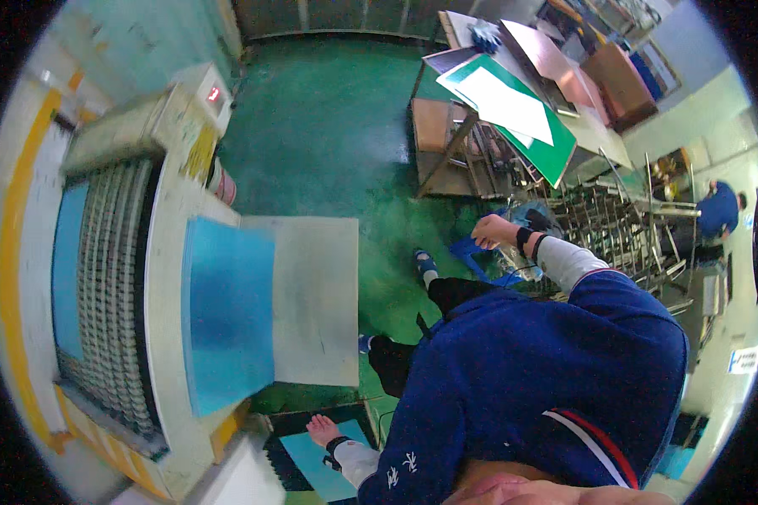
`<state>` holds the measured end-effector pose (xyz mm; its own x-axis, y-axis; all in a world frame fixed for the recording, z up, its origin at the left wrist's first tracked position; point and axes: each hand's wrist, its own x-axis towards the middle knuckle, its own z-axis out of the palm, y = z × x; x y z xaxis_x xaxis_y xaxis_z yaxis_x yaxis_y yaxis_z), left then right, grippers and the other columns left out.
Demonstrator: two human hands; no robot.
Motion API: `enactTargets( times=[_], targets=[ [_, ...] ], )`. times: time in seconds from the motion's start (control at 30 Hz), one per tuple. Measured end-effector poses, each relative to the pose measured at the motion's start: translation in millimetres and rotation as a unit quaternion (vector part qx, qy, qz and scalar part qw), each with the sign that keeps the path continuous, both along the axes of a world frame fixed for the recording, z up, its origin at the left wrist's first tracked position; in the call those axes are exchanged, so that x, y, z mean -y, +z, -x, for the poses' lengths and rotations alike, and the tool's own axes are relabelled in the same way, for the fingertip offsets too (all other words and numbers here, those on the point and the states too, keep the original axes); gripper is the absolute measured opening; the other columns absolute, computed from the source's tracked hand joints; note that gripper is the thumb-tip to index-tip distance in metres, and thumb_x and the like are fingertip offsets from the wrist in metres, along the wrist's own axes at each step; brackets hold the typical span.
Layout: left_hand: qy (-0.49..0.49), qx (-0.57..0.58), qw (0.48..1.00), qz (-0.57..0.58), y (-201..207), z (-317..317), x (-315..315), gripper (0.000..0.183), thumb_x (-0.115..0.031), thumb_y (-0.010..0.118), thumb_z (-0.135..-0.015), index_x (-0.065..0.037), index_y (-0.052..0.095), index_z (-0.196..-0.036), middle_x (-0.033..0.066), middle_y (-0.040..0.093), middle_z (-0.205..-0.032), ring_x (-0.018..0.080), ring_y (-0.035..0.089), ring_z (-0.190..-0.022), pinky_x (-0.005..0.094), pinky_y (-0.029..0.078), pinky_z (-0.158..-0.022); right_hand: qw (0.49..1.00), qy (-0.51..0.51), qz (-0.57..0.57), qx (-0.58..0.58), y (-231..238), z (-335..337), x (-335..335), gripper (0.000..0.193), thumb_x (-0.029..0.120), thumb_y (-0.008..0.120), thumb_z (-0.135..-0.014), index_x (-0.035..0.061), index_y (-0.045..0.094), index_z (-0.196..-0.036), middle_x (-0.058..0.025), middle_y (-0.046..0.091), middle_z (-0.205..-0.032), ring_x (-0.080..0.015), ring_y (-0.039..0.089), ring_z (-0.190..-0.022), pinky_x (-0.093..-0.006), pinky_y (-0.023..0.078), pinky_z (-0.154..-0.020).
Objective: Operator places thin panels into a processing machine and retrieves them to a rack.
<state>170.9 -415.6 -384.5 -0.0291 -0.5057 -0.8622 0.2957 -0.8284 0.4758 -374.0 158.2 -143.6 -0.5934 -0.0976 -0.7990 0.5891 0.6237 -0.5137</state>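
My left hand [323, 430], with a black band at the wrist, is at the lower middle with its fingers stretched out and apart. Below it lies a light blue sheet [312, 465] on a dark rack; whether the hand touches the sheet I cannot tell. My right hand [494, 231], also banded in black, is raised out to the right, its fingers curled in and nothing visible in them. To the left, a translucent blue sheet [227, 311] rests across the machine's edge and a pale flat plate [318, 303].
A roller machine [114, 295] fills the left side, another blue sheet [70, 269] at its rollers. At the upper right stands a table with a green board [556, 151] and white sheets [505, 105]. Metal racks [606, 227] and another person [717, 209] are on the right.
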Motion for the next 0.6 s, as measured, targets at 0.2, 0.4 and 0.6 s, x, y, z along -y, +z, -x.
enactTargets(
  times=[0.2,0.4,0.6],
  targets=[
    [-0.177,-0.151,0.972,0.028,56,219,-29,0.018,-0.022,0.055,-0.092,-0.007,0.053,-0.101,0.0075,0.057,-0.1,0.022,0.056,-0.091,0.0352,0.049,-0.078,0.976,-0.186,0.102,-0.048,12,43,-106,0.021,0.022,0.061,-0.089,0.0014,0.063,-0.093,-0.0079,0.067,-0.08,-0.0178,0.063,-0.062,-0.03,0.051,-0.052],
    [-0.437,-0.221,0.868,0.076,127,457,-169,0.022,-0.021,0.051,-0.096,-0.004,0.054,-0.11,0.0108,0.057,-0.107,0.0236,0.054,-0.104,0.037,0.046,-0.089,0.928,-0.29,0.16,-0.167,47,112,-187,0.024,0.026,0.06,-0.091,0.0033,0.064,-0.099,-0.0038,0.067,-0.082,-0.0107,0.062,-0.068,-0.0245,0.051,-0.06],
    [-0.562,-0.209,0.8,0.033,218,635,-310,0.03,-0.023,0.057,-0.094,-0.003,0.057,-0.116,0.0118,0.063,-0.107,0.0242,0.061,-0.095,0.0358,0.05,-0.084,0.894,-0.345,0.043,-0.281,41,171,-254,0.022,0.018,0.063,-0.087,0.0028,0.064,-0.103,-0.004,0.067,-0.084,-0.0101,0.061,-0.067,-0.0248,0.05,-0.059]
  ],
)
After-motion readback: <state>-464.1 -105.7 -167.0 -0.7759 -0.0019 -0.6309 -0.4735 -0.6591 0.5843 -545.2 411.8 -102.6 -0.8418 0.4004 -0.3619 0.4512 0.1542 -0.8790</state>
